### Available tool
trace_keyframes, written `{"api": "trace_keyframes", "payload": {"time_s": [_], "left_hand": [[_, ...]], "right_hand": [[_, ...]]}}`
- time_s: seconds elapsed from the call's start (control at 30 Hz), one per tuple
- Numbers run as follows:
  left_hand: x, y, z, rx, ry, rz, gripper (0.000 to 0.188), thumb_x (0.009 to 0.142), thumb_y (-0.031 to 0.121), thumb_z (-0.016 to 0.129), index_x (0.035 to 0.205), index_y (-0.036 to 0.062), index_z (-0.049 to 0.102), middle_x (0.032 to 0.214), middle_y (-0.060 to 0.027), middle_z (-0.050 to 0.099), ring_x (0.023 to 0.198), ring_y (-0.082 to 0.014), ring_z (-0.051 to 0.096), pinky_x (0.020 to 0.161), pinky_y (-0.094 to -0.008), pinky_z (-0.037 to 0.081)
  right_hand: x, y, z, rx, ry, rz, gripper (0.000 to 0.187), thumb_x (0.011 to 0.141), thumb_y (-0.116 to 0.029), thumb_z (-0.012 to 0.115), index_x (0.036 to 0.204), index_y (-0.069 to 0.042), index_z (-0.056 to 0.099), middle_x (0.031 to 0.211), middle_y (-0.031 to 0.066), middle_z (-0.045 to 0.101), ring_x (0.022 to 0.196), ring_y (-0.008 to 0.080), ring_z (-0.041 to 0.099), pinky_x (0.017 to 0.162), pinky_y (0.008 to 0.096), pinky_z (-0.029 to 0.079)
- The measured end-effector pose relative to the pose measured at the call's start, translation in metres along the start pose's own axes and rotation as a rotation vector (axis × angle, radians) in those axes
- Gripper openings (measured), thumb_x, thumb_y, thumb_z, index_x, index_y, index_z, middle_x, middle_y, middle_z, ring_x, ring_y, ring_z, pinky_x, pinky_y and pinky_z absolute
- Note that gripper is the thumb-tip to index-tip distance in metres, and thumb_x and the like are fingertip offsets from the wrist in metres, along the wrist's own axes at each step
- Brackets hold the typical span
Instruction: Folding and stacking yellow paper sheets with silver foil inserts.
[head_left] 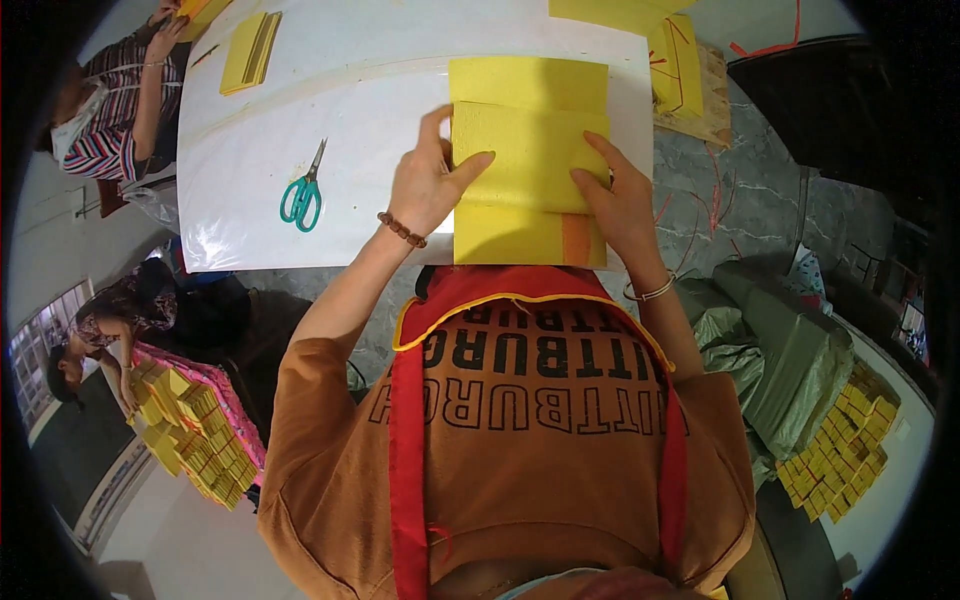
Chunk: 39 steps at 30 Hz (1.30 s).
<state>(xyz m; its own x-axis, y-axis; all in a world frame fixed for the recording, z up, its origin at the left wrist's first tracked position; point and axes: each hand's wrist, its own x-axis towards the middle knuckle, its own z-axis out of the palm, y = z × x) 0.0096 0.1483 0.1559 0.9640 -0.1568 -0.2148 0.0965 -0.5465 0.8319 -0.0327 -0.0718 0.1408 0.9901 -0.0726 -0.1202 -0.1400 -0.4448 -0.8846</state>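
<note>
A block of yellow paper lies across longer yellow sheets at the near edge of the white table. My left hand grips its left side, thumb on top and fingers around the edge. On the opposite side, my right hand holds the right edge, with thumb and forefinger on the upper face and the other fingers hidden. An orange strip shows on the lower sheets near my right wrist. Scissors with teal handles lie to the left of my left hand, tips pointing away.
A yellow paper stack lies at the far left of the white table; more yellow paper is at the far right. Tied yellow bundles stand beyond the right edge. Two people work on the left, one bending over yellow bundles.
</note>
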Motion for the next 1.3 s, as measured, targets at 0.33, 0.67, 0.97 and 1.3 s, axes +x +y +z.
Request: {"api": "trace_keyframes", "payload": {"time_s": [0.33,0.67,0.97,1.3], "left_hand": [[0.000,0.014,0.038,0.624,-0.223,0.846,0.060,0.082,0.037,0.057,0.131,0.0065,0.040,0.136,-0.0138,0.037,0.129,-0.0303,0.029,0.105,-0.0447,0.024],[0.001,-0.002,0.044,0.719,-0.336,0.799,0.071,0.082,0.054,0.049,0.133,0.0061,0.036,0.140,-0.0140,0.030,0.133,-0.0286,0.020,0.108,-0.0472,0.015],[-0.002,-0.009,0.044,0.668,-0.284,0.826,0.065,0.082,0.049,0.053,0.128,0.0049,0.041,0.137,-0.0167,0.033,0.132,-0.0283,0.023,0.107,-0.0460,0.016],[-0.012,0.003,0.042,0.938,-0.141,1.086,0.046,0.076,0.016,0.056,0.118,-0.0017,0.049,0.110,-0.0132,0.055,0.098,-0.0262,0.053,0.082,-0.0339,0.044]], "right_hand": [[0.000,0.001,0.003,-0.007,-0.005,0.016,0.042,0.077,-0.010,0.061,0.116,0.001,0.053,0.107,0.0226,0.059,0.095,0.0319,0.060,0.078,0.0351,0.048],[-0.025,-0.010,-0.004,-0.509,0.067,-0.350,0.052,0.077,-0.028,0.064,0.123,-0.008,0.050,0.133,0.0142,0.040,0.118,0.0289,0.044,0.094,0.0436,0.036],[-0.055,0.025,-0.003,-0.688,-0.352,-0.522,0.064,0.085,-0.047,0.047,0.135,-0.011,0.035,0.144,0.0078,0.027,0.135,0.0257,0.020,0.107,0.0535,0.004],[-0.029,0.017,-0.034,0.527,-0.292,0.140,0.039,0.095,-0.030,0.038,0.122,-0.003,0.046,0.125,0.0113,0.051,0.120,0.0220,0.044,0.102,0.0392,0.028]]}}
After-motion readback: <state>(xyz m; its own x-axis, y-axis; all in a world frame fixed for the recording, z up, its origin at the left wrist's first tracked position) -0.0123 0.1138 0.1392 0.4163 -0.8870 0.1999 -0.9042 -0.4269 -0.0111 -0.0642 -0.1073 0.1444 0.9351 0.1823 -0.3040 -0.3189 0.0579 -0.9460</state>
